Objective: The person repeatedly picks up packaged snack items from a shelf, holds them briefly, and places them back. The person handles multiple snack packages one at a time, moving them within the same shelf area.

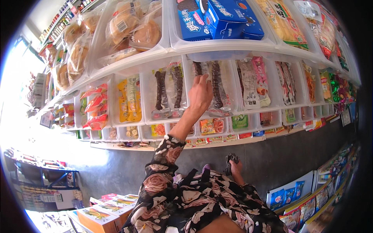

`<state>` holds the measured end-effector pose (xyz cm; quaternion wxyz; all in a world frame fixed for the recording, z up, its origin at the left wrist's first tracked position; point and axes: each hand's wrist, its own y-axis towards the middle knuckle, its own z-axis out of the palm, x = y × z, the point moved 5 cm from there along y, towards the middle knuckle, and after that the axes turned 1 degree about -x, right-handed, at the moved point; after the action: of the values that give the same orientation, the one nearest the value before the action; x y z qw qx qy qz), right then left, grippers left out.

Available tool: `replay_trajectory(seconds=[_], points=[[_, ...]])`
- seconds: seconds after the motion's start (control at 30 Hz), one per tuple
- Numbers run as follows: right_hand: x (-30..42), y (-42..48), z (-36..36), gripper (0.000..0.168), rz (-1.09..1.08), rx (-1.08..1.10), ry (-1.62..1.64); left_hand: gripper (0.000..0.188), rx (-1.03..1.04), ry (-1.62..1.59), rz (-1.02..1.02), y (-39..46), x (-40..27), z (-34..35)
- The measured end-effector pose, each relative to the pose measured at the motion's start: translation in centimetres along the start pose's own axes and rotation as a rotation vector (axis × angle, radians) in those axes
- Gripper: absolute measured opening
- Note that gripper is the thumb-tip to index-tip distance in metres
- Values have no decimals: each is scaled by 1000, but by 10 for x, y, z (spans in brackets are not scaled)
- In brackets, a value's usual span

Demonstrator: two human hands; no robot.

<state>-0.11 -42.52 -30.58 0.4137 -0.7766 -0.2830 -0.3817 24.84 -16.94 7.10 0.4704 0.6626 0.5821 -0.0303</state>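
Note:
My left hand (201, 91) reaches into a clear plastic bin (231, 87) on the middle tier. Its fingers are bent over a clear packet with a dark stick-shaped snack (199, 67); whether they grip it is hidden. Just right of the hand lies a similar packet (217, 87). Two more dark-stick packets (169, 87) fill the bin to the left. Down by my right side, my right hand (235, 167) is closed around a crumpled black cloth or rag (230, 163), hanging above the dark floor.
Blue biscuit boxes (227, 21) and bagged buns (137, 26) sit in the upper bins. Smaller snack bins (212, 126) run below. Cartons (102, 214) stand behind at lower left. A low shelf (291, 201) with packets is at lower right. The grey floor (276, 155) lies between.

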Motion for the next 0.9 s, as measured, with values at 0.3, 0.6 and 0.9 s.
replay_trajectory(seconds=[0.3, 0.6, 0.9], points=[[16, 4, 16, 43, -75, 87, -26, 18, 46, 209, -397, -26, 153, -52], [14, -2, 8, 39, -111, 100, 70, 23, 123, 276, -444, -27, 134, -31], [23, -15, -9, 42, -31, 69, 48, 33, -70, 455, -350, -20, 144, -36]])
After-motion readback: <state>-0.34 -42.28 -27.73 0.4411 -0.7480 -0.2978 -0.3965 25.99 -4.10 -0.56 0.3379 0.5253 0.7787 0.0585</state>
